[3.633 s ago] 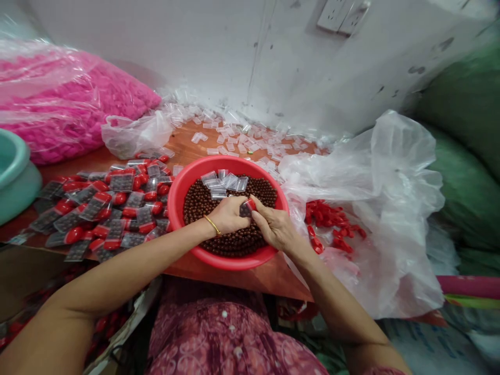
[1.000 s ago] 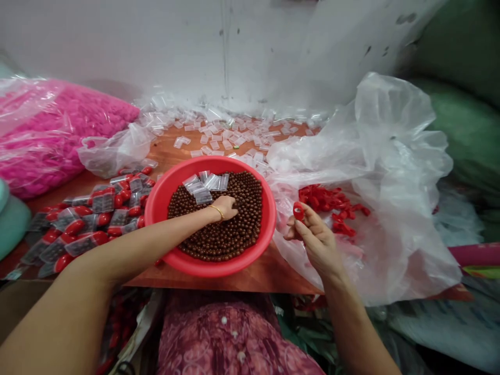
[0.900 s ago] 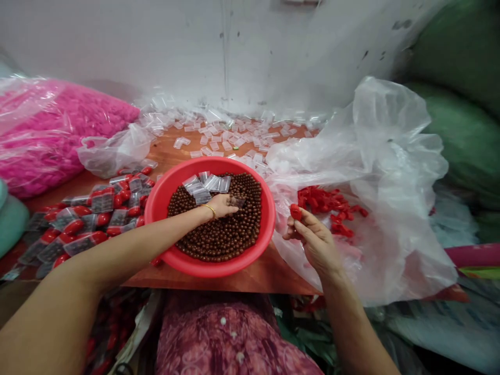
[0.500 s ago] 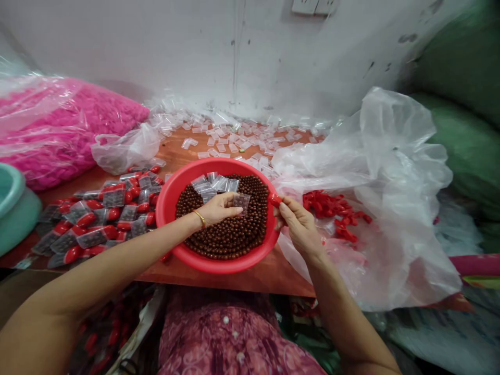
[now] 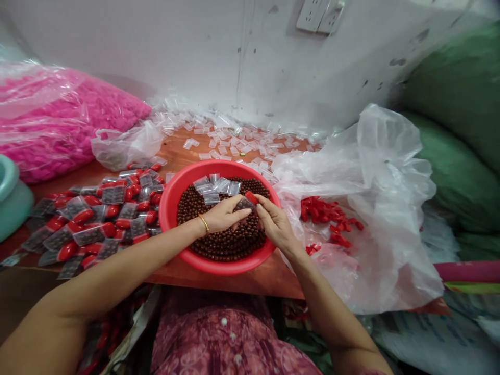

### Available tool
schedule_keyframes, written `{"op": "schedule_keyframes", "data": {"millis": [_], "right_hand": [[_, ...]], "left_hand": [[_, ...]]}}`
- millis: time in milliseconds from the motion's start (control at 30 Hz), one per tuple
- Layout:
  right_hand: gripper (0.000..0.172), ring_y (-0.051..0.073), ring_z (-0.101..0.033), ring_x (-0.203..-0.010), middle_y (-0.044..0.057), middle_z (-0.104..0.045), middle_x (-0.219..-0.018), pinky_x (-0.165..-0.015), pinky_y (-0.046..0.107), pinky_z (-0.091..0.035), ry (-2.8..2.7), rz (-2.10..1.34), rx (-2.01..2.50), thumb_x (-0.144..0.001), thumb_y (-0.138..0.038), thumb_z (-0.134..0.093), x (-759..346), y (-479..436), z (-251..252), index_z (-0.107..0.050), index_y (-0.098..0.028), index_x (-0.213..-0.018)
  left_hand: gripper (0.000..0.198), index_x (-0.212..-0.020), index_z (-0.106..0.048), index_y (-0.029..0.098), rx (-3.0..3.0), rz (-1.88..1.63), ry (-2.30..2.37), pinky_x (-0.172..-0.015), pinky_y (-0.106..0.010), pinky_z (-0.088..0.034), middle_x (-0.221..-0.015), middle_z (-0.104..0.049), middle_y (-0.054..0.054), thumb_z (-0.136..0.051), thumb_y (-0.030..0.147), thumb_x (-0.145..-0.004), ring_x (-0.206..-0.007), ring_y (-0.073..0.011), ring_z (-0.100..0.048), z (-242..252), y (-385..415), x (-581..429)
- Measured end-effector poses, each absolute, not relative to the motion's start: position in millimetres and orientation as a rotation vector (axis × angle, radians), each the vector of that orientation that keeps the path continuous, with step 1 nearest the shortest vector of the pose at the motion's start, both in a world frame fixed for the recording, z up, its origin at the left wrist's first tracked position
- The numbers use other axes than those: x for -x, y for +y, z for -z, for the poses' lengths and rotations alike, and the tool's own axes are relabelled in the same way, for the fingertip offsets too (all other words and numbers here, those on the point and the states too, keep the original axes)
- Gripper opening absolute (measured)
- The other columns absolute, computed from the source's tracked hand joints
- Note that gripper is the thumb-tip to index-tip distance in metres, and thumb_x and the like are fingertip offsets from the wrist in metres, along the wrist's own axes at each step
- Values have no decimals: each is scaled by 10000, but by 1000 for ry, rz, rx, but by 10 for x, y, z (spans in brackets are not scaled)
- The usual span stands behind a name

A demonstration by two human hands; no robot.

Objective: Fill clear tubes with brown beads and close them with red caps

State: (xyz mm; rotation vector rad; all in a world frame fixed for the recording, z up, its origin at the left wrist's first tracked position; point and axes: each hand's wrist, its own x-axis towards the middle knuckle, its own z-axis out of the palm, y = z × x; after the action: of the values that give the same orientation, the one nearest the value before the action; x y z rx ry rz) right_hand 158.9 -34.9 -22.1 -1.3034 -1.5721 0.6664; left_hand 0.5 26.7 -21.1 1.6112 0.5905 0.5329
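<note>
Together, above the brown beads in our red basin, we pinch a clear case in our left hand and grip the red cap at its end with our right hand, while red-capped cases lie heaped to the basin's left.

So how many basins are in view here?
2: the red basin, holding brown beads, below the left hand and right hand; and the teal basin at the left edge, partly cut off by the frame. Others could be hidden.
</note>
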Motion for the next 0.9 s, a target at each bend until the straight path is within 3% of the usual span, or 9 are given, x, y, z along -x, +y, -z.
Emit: {"op": "schedule_keyframes", "data": {"millis": [133,233,367,533,667,900], "right_hand": [[417,208,-550,-1150,104,-612,-1189,-987,387,-446,-1636,-416,1328,-883,-302,-435,-1559,-380,263,-503,-185,-1278],[412,196,-619,-1010,97,-653,-1075,-906,368,-497,-1574,-471,1353,-880,-294,-444,-1537,-380,278,-493,-180,-1273],[332,184,-655,-910,45,-696,-991,-850,359,-526,-1531,-596,1327,-851,-276,-488,-1554,-370,219,-583,-203,-1160],[273,208,-660,-911,66,-714,-1004,-869,372,-515,-1673,-98,1447,-828,-213,-499,-1593,-374,140,-659,-202,-1049],[327,206,-664,-874,68,-707,-1043,-853,374,-517,-1823,189,1498,-852,-163,-451,-1572,-382,183,-654,-224,-1101],[422,178,-659,-963,64,-676,-1136,-865,323,-529,-1910,358,1302,-894,-114,-361,-1556,-370,271,-566,-225,-1247]], "left_hand": [[249,-854,-516,141,-1760,-653,681,-609,-229,-401,-709,-522,31,-620,324,-720,-630,-96,-481,154,292,-5],[203,-832,-537,137,-1797,-691,697,-681,-244,-403,-733,-546,24,-620,264,-697,-708,-117,-492,130,311,-5],[182,-801,-528,143,-1760,-681,682,-657,-234,-403,-692,-527,35,-613,273,-707,-674,-104,-484,100,305,4],[226,-803,-516,140,-1710,-593,653,-552,-213,-384,-638,-501,49,-628,312,-708,-561,-75,-460,90,279,15],[377,-907,-479,150,-1571,-535,639,-436,-189,-334,-586,-466,78,-641,429,-712,-433,-46,-414,129,270,11],[403,-877,-494,134,-1557,-630,611,-447,-193,-339,-607,-473,69,-673,438,-681,-454,-44,-413,123,273,-4]]}}
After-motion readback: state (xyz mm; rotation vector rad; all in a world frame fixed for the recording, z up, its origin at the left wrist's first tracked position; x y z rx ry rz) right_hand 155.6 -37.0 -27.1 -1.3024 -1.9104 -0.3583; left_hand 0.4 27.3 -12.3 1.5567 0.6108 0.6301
